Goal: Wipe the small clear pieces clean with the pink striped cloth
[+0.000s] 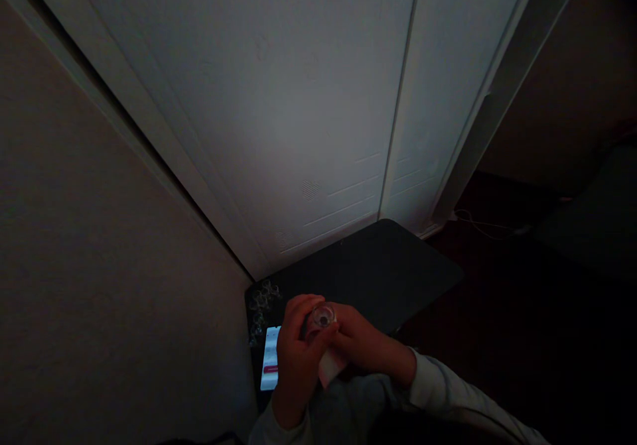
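The room is dim. My left hand [296, 352] is curled around a small clear glass [323, 316], gripping it from the left side. My right hand [361, 345] meets it from the right and pinches a pale cloth [331, 364] that hangs below the glass. Both hands hover over the near edge of a small dark table [378, 266]. A lit phone [271, 359] lies on the table just left of my left hand.
Several small clear glasses [261, 302] stand at the table's left corner. White closet doors [308, 113] rise behind the table, a beige wall [89, 246] on the left. A cable [482, 226] runs along the dark floor at right.
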`<control>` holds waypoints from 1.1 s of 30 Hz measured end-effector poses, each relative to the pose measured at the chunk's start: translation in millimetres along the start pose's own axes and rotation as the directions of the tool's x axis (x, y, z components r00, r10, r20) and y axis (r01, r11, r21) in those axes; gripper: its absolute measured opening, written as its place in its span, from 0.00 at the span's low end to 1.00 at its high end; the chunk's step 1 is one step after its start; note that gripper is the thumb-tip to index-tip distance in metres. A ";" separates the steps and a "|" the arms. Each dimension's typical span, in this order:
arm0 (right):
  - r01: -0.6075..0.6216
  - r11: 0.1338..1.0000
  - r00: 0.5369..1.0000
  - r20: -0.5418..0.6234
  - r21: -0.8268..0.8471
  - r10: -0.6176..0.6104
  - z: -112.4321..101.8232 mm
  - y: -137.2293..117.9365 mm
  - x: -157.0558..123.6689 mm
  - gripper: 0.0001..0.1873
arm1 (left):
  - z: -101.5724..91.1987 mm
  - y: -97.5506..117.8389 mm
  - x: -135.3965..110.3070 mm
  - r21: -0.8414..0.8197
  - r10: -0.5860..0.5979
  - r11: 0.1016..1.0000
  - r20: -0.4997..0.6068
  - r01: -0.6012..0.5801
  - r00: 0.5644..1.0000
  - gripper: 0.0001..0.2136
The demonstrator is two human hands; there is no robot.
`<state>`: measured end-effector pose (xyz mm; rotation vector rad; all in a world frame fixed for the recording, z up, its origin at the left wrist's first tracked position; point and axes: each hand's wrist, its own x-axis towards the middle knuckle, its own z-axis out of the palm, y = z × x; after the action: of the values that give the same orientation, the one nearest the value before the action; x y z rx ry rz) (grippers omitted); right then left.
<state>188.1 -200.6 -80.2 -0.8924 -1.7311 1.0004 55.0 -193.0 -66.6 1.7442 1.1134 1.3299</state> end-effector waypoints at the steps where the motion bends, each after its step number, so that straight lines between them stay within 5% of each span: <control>1: 0.010 1.000 1.000 -0.013 -0.014 -0.010 0.6 1.8 -0.4 0.13 | 0.3 0.5 0.0 0.023 0.023 0.999 -0.011 -0.023 1.000 0.11; 7: 0.049 0.992 0.990 -0.123 -0.117 -0.063 6.5 15.6 -2.2 0.16 | 2.2 4.3 -1.1 0.168 0.279 0.948 -0.025 -0.272 0.960 0.10; 14: 0.081 0.990 0.991 -0.100 -0.119 -0.093 7.2 24.6 -1.1 0.12 | 4.7 3.1 -3.4 0.323 0.428 0.860 -0.038 -0.395 0.903 0.11; 21: -0.119 0.932 0.990 -0.114 -0.343 0.085 11.3 33.8 1.6 0.06 | 5.5 6.6 -1.4 0.313 0.500 0.825 -0.018 -0.470 0.866 0.10; 25: -0.131 0.902 0.988 -0.135 -0.412 0.082 10.6 33.5 3.1 0.05 | 7.1 7.6 -1.6 0.319 0.533 0.801 0.003 -0.506 0.846 0.10; 33: -0.159 0.923 0.981 -0.161 -0.351 0.108 5.7 25.2 0.9 0.07 | 8.5 -2.3 -5.5 0.237 0.470 0.851 0.053 -0.468 0.881 0.13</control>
<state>185.8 -190.9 -104.0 -1.3015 -1.7829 0.6919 62.1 -197.1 -72.9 2.3042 0.9113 1.5303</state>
